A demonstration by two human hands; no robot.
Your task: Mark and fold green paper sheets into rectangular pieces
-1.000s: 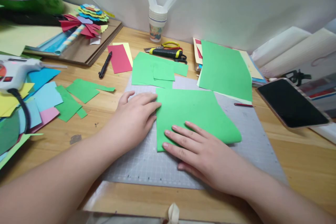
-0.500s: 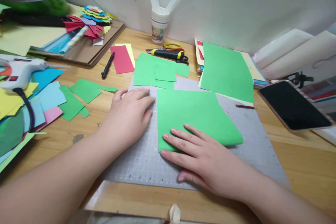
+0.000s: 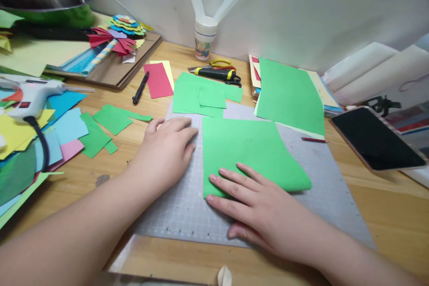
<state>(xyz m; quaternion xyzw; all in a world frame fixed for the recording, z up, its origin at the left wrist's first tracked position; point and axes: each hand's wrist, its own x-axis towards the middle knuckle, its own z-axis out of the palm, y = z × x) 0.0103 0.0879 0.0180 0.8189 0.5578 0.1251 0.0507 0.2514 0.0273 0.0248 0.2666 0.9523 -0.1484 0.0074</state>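
A folded sheet of green paper (image 3: 244, 147) lies on the grey cutting mat (image 3: 321, 178), its fold bulging at the lower right. With fingers spread, my right hand (image 3: 251, 201) rests flat on the sheet's near edge, thumb on the mat. My left hand (image 3: 170, 147) is on the mat just left of the sheet, apart from it, fingers loosely stretched and holding nothing. Beyond the sheet are several smaller green paper pieces (image 3: 191, 94), overlapping on the mat's far edge. A short dark red pencil (image 3: 313, 140) lies at the mat's right side.
Coloured paper scraps (image 3: 67, 125) and a glue gun (image 3: 30, 94) crowd the left. At the back stand stacked paper cups (image 3: 205, 38) with white sticks, near a utility knife (image 3: 214, 73) and a black pen (image 3: 140, 88). A paper stack (image 3: 291, 94) and a phone (image 3: 378, 138) are on the right.
The view has shifted slightly, so everything sits a little lower in the picture. Both hands and the folded sheet keep the same places relative to each other.
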